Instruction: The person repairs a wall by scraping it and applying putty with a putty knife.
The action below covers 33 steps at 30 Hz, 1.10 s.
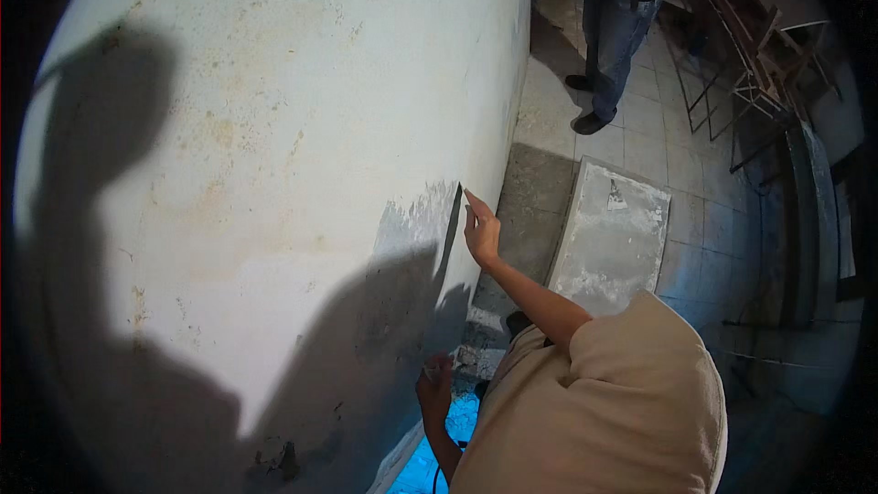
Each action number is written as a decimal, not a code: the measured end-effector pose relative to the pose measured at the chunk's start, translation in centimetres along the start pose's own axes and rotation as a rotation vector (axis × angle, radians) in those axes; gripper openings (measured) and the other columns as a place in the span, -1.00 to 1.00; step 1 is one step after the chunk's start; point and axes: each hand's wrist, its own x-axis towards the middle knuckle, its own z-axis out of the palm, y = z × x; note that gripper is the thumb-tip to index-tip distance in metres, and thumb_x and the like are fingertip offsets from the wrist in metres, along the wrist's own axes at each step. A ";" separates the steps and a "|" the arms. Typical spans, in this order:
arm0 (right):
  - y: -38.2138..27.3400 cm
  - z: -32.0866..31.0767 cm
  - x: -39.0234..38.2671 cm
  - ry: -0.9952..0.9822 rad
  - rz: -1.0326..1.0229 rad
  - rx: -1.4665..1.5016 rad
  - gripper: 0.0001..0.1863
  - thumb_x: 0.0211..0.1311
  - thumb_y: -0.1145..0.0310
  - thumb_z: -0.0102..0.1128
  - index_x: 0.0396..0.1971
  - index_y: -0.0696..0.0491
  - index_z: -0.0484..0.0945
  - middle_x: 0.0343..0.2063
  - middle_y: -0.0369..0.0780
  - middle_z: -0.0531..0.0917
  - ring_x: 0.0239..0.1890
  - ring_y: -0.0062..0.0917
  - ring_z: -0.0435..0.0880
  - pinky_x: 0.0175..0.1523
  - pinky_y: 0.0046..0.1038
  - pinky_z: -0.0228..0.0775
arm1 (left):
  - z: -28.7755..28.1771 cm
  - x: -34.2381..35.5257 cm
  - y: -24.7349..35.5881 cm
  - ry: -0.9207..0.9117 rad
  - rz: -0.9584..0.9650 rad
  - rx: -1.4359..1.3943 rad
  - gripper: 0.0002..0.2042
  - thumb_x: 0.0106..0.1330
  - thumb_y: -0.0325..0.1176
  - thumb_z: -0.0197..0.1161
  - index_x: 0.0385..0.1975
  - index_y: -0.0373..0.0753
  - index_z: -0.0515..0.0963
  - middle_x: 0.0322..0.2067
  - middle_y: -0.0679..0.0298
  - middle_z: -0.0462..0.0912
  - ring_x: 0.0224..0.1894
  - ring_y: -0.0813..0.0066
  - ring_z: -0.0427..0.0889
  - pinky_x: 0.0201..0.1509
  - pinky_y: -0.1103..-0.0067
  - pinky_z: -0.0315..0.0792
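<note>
My right hand (482,233) is raised at the wall, its index finger straight and its thumb a little apart from it. The fingertip is at or very near the wall surface, at the top of a narrow dark strip that looks like shadow. Beside it is a rough grey patch (402,227) with a ragged upper edge on the off-white wall (302,110). Lower down, in shadow, my left hand (435,389) is close to the wall with its fingers curled. Something small may be in it, but the dimness hides what. A beige sleeve (631,393) covers my upper right arm.
A grey, plaster-smeared slab (608,238) lies on the tiled floor (645,142) to the right. Beyond it stands another person (617,46) in jeans. Metal frames and boards (750,64) line the far right. Bright blue material (425,467) shows below my left hand.
</note>
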 end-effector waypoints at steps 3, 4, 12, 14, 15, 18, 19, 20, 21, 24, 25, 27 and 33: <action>0.2 0.0 0.2 0.043 -0.233 -0.067 -0.66 0.08 0.65 0.00 -0.10 0.14 0.47 -0.16 -0.08 0.56 -0.13 -0.33 0.58 -0.15 -0.41 0.47 | -0.3 -0.1 -0.2 0.038 -0.013 -0.042 -0.79 0.21 -0.37 0.11 -0.20 -0.32 0.48 -0.27 0.19 0.57 -0.19 0.45 0.52 -0.10 0.55 0.37; 0.2 0.1 0.4 0.015 -0.217 -0.081 -0.66 0.08 0.65 0.00 -0.10 0.14 0.47 -0.16 -0.08 0.56 -0.13 -0.33 0.58 -0.15 -0.41 0.47 | -0.4 -0.1 0.0 0.055 -0.071 -0.037 -0.79 0.21 -0.39 0.11 -0.20 -0.33 0.48 -0.27 0.19 0.57 -0.18 0.46 0.52 -0.10 0.56 0.37; -2.5 2.1 4.4 0.049 0.310 -0.014 -0.61 -0.01 0.62 0.00 -0.10 0.12 0.49 -0.28 0.00 0.58 -0.21 -0.26 0.60 -0.16 -0.40 0.43 | -0.3 -0.9 1.9 0.031 -0.078 -0.090 -0.78 0.22 -0.42 0.11 -0.17 -0.35 0.45 -0.30 0.24 0.56 -0.20 0.53 0.50 -0.08 0.57 0.36; -2.6 1.9 6.9 0.215 0.651 0.183 -0.70 0.07 0.50 -0.02 -0.17 0.19 0.52 -0.29 0.01 0.60 -0.19 -0.28 0.59 -0.16 -0.42 0.42 | 0.0 -1.4 1.9 0.034 -0.109 -0.136 -0.76 0.22 -0.40 0.12 -0.15 -0.34 0.45 -0.26 0.20 0.56 -0.18 0.51 0.51 -0.07 0.59 0.37; -2.6 1.6 7.0 0.194 0.728 0.173 -0.70 0.07 0.50 -0.02 -0.17 0.19 0.52 -0.29 0.01 0.60 -0.19 -0.28 0.59 -0.16 -0.42 0.42 | 0.2 -1.4 1.8 0.028 -0.101 -0.148 -0.76 0.23 -0.39 0.12 -0.16 -0.34 0.45 -0.26 0.20 0.56 -0.17 0.51 0.50 -0.07 0.59 0.36; -2.5 0.2 5.3 0.097 0.380 0.097 -0.71 0.08 0.54 -0.01 -0.16 0.18 0.51 -0.23 -0.01 0.58 -0.17 -0.26 0.58 -0.14 -0.43 0.43 | 0.7 -1.5 1.5 0.004 -0.089 -0.093 -0.76 0.23 -0.37 0.12 -0.16 -0.34 0.46 -0.27 0.20 0.56 -0.18 0.52 0.50 -0.08 0.59 0.36; -2.6 -0.2 3.8 0.067 0.265 0.083 -0.70 0.08 0.57 0.00 -0.14 0.18 0.50 -0.21 -0.01 0.57 -0.16 -0.25 0.58 -0.12 -0.43 0.42 | 0.8 -1.5 1.4 -0.008 -0.087 -0.016 -0.75 0.23 -0.36 0.13 -0.16 -0.35 0.46 -0.27 0.20 0.56 -0.18 0.52 0.50 -0.08 0.59 0.36; -2.7 -0.5 2.4 0.033 0.154 0.068 -0.69 0.08 0.61 0.00 -0.13 0.18 0.49 -0.19 -0.02 0.56 -0.16 -0.24 0.58 -0.11 -0.43 0.42 | 0.8 -1.6 1.4 -0.008 -0.088 -0.015 -0.75 0.23 -0.36 0.13 -0.16 -0.35 0.46 -0.27 0.20 0.56 -0.18 0.52 0.50 -0.08 0.59 0.36; -2.6 -0.7 1.4 0.032 0.156 0.068 -0.69 0.08 0.61 0.00 -0.13 0.18 0.49 -0.19 -0.02 0.56 -0.16 -0.24 0.58 -0.11 -0.43 0.42 | 0.8 -1.7 1.3 -0.009 -0.066 -0.059 -0.75 0.22 -0.35 0.13 -0.17 -0.35 0.47 -0.28 0.19 0.57 -0.18 0.51 0.50 -0.08 0.58 0.35; -2.1 -0.7 0.0 0.000 -0.142 0.011 -0.67 0.12 0.63 -0.01 -0.08 0.15 0.46 -0.14 -0.08 0.55 -0.15 -0.29 0.58 -0.11 -0.46 0.44 | 0.4 -1.9 1.2 0.004 -0.032 0.003 -0.75 0.20 -0.36 0.14 -0.17 -0.35 0.47 -0.29 0.19 0.57 -0.19 0.50 0.50 -0.09 0.56 0.36; -1.8 -0.6 -0.1 0.012 -0.147 0.005 -0.64 0.10 0.67 -0.02 -0.06 0.13 0.45 -0.13 -0.09 0.54 -0.14 -0.30 0.58 -0.12 -0.46 0.44 | 0.3 -2.0 1.2 0.012 -0.027 0.110 -0.75 0.19 -0.38 0.15 -0.17 -0.35 0.47 -0.30 0.20 0.57 -0.19 0.50 0.50 -0.10 0.56 0.36; -1.3 -0.5 -0.2 -0.046 0.004 0.051 -0.56 0.04 0.73 -0.04 -0.04 0.08 0.45 -0.10 -0.09 0.52 -0.09 -0.33 0.55 -0.15 -0.47 0.46 | 0.1 -2.1 1.1 0.029 -0.028 0.049 -0.76 0.19 -0.39 0.14 -0.18 -0.34 0.48 -0.30 0.20 0.57 -0.20 0.51 0.50 -0.11 0.57 0.36; -2.5 1.0 2.7 0.127 -0.138 -0.015 -0.51 -0.02 0.74 -0.03 -0.03 0.06 0.45 -0.13 -0.06 0.53 -0.22 -0.28 0.60 -0.16 -0.47 0.43 | 0.0 -2.3 1.6 0.044 -0.020 -0.014 -0.80 0.19 -0.41 0.13 -0.22 -0.33 0.49 -0.31 0.22 0.57 -0.22 0.53 0.50 -0.12 0.58 0.36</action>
